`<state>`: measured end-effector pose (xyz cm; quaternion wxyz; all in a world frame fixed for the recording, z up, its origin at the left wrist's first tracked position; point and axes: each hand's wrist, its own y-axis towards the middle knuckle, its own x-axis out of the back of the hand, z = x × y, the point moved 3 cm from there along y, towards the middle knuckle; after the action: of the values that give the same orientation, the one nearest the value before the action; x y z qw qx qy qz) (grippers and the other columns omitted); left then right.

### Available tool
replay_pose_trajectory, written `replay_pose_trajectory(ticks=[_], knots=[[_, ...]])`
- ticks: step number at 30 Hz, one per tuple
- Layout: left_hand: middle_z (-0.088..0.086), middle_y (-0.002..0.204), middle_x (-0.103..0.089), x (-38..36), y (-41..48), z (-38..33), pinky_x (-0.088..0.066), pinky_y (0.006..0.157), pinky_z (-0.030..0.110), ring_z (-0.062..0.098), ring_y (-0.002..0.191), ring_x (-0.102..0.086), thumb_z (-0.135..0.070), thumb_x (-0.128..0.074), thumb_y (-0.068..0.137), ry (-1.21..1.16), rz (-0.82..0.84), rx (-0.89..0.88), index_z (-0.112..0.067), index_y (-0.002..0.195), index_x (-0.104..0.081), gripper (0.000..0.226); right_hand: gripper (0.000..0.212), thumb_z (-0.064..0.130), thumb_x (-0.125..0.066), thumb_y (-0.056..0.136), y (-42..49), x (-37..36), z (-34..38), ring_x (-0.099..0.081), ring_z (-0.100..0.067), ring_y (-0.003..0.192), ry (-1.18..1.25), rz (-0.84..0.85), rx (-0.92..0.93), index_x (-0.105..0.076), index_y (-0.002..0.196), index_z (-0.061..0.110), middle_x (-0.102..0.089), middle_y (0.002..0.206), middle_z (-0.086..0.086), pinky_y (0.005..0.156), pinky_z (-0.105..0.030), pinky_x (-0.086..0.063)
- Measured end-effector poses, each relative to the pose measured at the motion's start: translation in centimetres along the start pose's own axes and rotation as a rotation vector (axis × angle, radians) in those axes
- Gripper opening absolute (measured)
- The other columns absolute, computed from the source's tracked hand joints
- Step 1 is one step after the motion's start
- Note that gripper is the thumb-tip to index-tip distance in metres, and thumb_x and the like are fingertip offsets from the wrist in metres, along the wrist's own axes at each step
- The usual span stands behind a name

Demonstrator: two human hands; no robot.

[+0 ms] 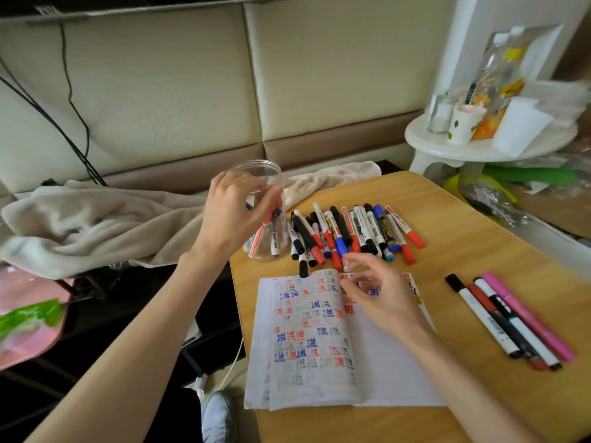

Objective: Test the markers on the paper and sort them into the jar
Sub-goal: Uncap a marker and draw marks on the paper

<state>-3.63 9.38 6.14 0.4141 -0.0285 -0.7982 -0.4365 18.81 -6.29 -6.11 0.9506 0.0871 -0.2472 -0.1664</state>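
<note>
Markers (351, 231) are mostly white barrels with red, blue and black caps; jar (256, 169) is clear; paper (307, 330) is white, packed with rows of red, blue and grey scribbles; there's one pink marker (527, 314) too; surface (479, 235) is pale wood; blanket (96, 225) is beige

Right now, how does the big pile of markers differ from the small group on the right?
The big pile holds many overlapping markers; the small group holds four, side by side. The big pile lies behind the paper, beside the jar; the small group lies right of the paper. The small group has a pink marker; the big pile has none. Both lie flat on the table.
</note>
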Motion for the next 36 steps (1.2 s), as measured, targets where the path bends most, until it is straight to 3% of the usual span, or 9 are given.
replay_pose_trajectory(ticks=[4, 8, 10, 13, 17, 20, 23, 29, 36], knots=[[-0.006, 0.122, -0.070, -0.1, 0.0, 0.3, -0.038, 0.113, 0.042, 0.014, 0.124, -0.057, -0.058, -0.063, 0.092, -0.053, 0.022, 0.031, -0.019, 0.115, -0.071, 0.046, 0.045, 0.018, -0.079, 0.090, 0.0, 0.0, -0.2, -0.070, 0.000, 0.093, 0.001, 0.007, -0.005, -0.066, 0.131, 0.030, -0.069, 0.110, 0.016, 0.075, -0.024, -0.059], [-0.002, 0.124, -0.066, 1.2, -2.1, -2.3, -0.039, 0.101, 0.021, 0.018, 0.118, -0.056, -0.031, -0.074, 0.094, -0.172, -0.189, -0.027, -0.013, 0.120, -0.068, 0.032, 0.041, 0.015, -0.078, 0.091, 0.3, 0.6, -0.1, -0.070, -0.001, 0.092, 0.014, -0.019, -0.020, -0.067, 0.128, 0.027, -0.069, 0.111, 0.014, 0.078, -0.022, -0.058], [0.000, 0.119, -0.065, 1.1, -3.9, -4.0, -0.042, 0.093, 0.020, 0.020, 0.109, -0.058, -0.021, -0.075, 0.094, -0.238, -0.226, -0.007, -0.011, 0.118, -0.067, 0.027, 0.039, 0.013, -0.078, 0.091, 0.4, 1.1, -0.1, -0.068, 0.001, 0.093, 0.019, -0.033, -0.032, -0.067, 0.127, 0.026, -0.068, 0.110, 0.015, 0.078, -0.017, -0.055], [-0.001, 0.107, -0.063, -0.6, -6.4, -5.7, -0.050, 0.081, 0.030, 0.017, 0.094, -0.060, -0.023, -0.073, 0.094, -0.388, -0.102, 0.065, -0.014, 0.116, -0.066, 0.024, 0.037, 0.014, -0.078, 0.092, 0.8, 2.2, -0.7, -0.068, 0.002, 0.093, 0.024, -0.096, -0.062, -0.067, 0.124, 0.027, -0.068, 0.107, 0.016, 0.073, -0.012, -0.051], [-0.013, 0.106, -0.063, -2.9, -8.0, -7.2, -0.051, 0.079, 0.021, 0.007, 0.092, -0.064, -0.029, -0.073, 0.093, -0.466, 0.106, 0.081, -0.020, 0.112, -0.067, 0.022, 0.036, 0.018, -0.079, 0.091, 1.7, 4.7, -2.1, -0.068, -0.004, 0.096, -0.098, -0.211, -0.108, -0.069, 0.125, 0.023, -0.068, 0.106, 0.012, 0.075, -0.013, -0.050], [-0.014, 0.108, -0.065, -3.3, -8.0, -7.9, -0.048, 0.078, 0.013, 0.004, 0.092, -0.065, -0.033, -0.069, 0.093, -0.515, 0.168, 0.079, -0.021, 0.113, -0.067, 0.024, 0.031, 0.020, -0.076, 0.093, 2.5, 6.8, -3.1, -0.065, -0.009, 0.099, -0.220, -0.306, -0.156, -0.068, 0.122, 0.024, -0.067, 0.106, 0.009, 0.087, -0.028, -0.054], [-0.015, 0.108, -0.067, -3.8, -8.0, -7.9, -0.052, 0.076, 0.017, 0.004, 0.091, -0.066, -0.038, -0.066, 0.091, -0.557, 0.197, 0.105, -0.022, 0.114, -0.067, 0.028, 0.028, 0.024, -0.072, 0.096, 3.6, 8.4, -4.1, -0.064, -0.014, 0.109, -0.357, -0.365, -0.187, -0.069, 0.124, 0.023, -0.068, 0.117, 0.003, 0.096, -0.036, -0.054], [-0.018, 0.105, -0.069, -5.5, -7.6, -7.7, -0.059, 0.078, 0.029, 0.001, 0.090, -0.067, -0.033, -0.071, 0.092, -0.616, 0.226, 0.194, -0.023, 0.113, -0.069, 0.024, 0.037, 0.027, -0.069, 0.099, 6.0, 9.3, -4.9, -0.064, -0.022, 0.121, -0.575, -0.325, -0.213, -0.066, 0.134, 0.015, -0.068, 0.131, -0.005, 0.091, -0.025, -0.043], [-0.019, 0.103, -0.068, -6.5, -7.6, -7.3, -0.060, 0.077, 0.035, 0.001, 0.089, -0.067, -0.037, -0.070, 0.091, -0.636, 0.268, 0.233, -0.026, 0.110, -0.069, 0.022, 0.023, 0.030, -0.076, 0.094, 7.3, 9.3, -5.4, -0.070, -0.023, 0.102, -0.648, -0.353, -0.298, -0.079, 0.106, 0.011, -0.076, 0.105, -0.007, 0.078, -0.028, -0.049]])
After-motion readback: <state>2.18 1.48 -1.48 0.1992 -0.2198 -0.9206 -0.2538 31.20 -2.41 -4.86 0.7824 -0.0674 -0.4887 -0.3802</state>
